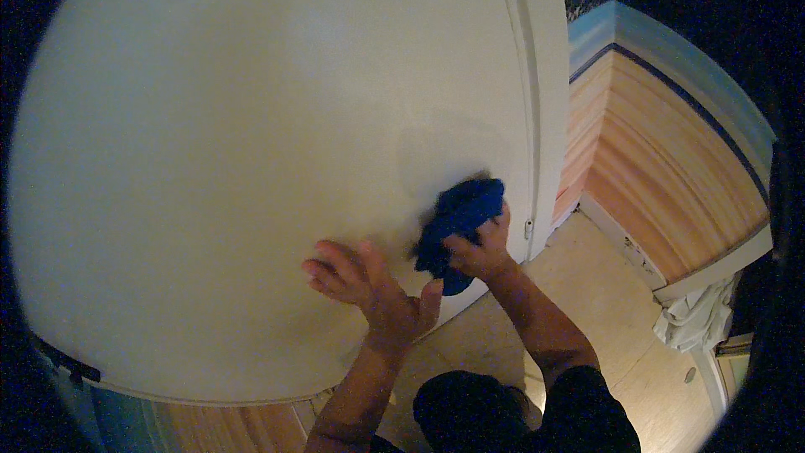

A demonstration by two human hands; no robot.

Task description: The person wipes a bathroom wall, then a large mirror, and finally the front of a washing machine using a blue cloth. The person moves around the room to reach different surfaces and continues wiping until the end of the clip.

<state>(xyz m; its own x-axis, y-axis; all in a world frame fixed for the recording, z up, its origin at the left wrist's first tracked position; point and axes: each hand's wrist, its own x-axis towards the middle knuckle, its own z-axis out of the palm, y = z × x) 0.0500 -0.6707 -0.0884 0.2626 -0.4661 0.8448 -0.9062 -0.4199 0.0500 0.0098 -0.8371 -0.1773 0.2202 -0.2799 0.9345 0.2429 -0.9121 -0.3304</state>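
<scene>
A blue cloth [463, 216] is bunched under my right hand [482, 247], which grips it against a large white door-like panel [251, 117]. The cloth lies near the panel's lower right part, close to its bottom edge. To the left of the cloth, my left hand [369, 289] holds nothing, its fingers apart and the thumb stretched toward the right. It is close to the panel's surface; whether the fingertips touch it, I cannot tell.
A raised white edge strip [524, 59] runs down the panel's right side. Beyond it stands a wall with orange striped covering [671, 159] and a pale baseboard. A crumpled white cloth [698, 315] lies on the beige floor [587, 285] at the right.
</scene>
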